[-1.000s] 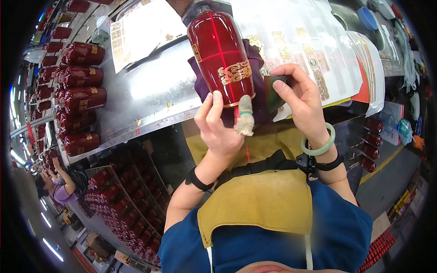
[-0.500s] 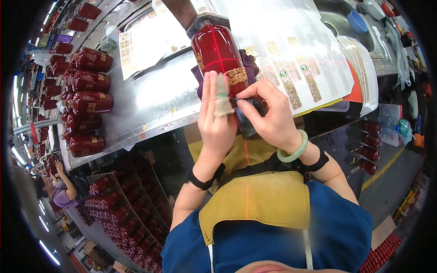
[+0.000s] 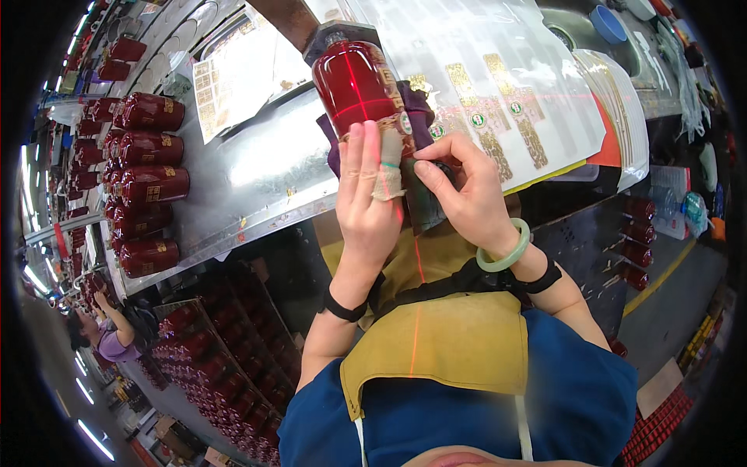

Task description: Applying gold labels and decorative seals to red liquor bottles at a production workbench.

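Note:
A dark red glossy bottle (image 3: 341, 82) lies on a purple cloth (image 3: 416, 117), its neck toward a metal holder (image 3: 342, 33). Thin red light lines cross it, and gold decoration with a green-and-white emblem shows along its right side. My left hand (image 3: 369, 198) rests flat on the bottle's near part, fingers stretched out, one wrapped in a beige covering. At the bottle's lower right edge, my right hand (image 3: 467, 187) has thumb and forefinger pinched together; what is between them is too small to make out.
A clear sheet with gold stickers (image 3: 494, 93) covers the bench at right. Another sticker sheet (image 3: 222, 86) lies at left. Red bottles (image 3: 156, 187) stand in rows along the left edge, with more racked below (image 3: 226, 350). A blue bowl (image 3: 607, 25) sits far right; a co-worker (image 3: 109, 335) is at far left.
The bottle has turned about its length: the gold band has shifted toward the right side and an emblem has appeared there. My right hand has moved slightly right; my left stays on the bottle.

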A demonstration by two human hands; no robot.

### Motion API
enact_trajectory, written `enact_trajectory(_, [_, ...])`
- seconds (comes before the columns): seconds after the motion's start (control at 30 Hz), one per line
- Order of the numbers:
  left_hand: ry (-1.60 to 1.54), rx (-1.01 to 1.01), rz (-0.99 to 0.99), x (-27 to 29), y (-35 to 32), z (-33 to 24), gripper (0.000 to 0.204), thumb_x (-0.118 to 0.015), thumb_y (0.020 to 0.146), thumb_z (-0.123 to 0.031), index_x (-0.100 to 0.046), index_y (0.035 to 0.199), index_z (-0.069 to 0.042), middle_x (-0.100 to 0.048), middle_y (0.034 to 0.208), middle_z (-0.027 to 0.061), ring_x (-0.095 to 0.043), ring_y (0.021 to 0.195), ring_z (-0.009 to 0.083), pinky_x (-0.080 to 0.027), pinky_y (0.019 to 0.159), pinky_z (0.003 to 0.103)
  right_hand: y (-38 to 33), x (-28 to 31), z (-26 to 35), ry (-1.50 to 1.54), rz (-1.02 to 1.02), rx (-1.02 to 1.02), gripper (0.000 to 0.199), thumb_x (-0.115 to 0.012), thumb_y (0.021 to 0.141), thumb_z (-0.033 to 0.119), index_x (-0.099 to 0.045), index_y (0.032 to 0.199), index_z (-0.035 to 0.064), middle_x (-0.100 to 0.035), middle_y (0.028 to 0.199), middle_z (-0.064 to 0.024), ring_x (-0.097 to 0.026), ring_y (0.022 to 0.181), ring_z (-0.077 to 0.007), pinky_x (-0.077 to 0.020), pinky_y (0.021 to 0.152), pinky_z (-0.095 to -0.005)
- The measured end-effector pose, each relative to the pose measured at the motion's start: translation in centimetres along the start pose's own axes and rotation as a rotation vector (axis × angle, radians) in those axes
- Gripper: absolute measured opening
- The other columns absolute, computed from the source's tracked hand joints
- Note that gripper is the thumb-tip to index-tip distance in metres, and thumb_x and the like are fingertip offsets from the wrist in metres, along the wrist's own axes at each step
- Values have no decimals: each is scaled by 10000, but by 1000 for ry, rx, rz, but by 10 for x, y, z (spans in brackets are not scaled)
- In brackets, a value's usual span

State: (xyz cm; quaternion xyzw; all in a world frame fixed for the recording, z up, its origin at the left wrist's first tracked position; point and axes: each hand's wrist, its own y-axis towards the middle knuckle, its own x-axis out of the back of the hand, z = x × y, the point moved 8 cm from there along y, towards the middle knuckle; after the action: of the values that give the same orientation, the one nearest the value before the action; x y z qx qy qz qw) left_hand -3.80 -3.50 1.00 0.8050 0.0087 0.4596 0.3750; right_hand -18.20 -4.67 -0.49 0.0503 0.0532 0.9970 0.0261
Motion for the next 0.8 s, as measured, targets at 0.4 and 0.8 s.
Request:
enact_trajectory(0.4, [-32, 49, 18, 1, 0, 5, 554, -721, 824, 103, -661, 1365, -6, -575, 1479, 217, -539, 1390, 385, -461, 1128, 468, -1, 2, -3, 16, -14, -18, 113, -720, 922, 50, -666, 971, -36, -647, 897, -120, -624, 816, -213, -502, 746, -323])
enact_trajectory(0.8, [-120, 200, -70, 10, -3, 12, 535, -755, 798, 126, -670, 1318, 34, -607, 1436, 219, -571, 1352, 401, -471, 1126, 497, 0, 9, -11, 12, -18, -63, 111, -714, 918, 61, -672, 973, -26, -661, 900, -122, -637, 810, -208, -508, 748, -320])
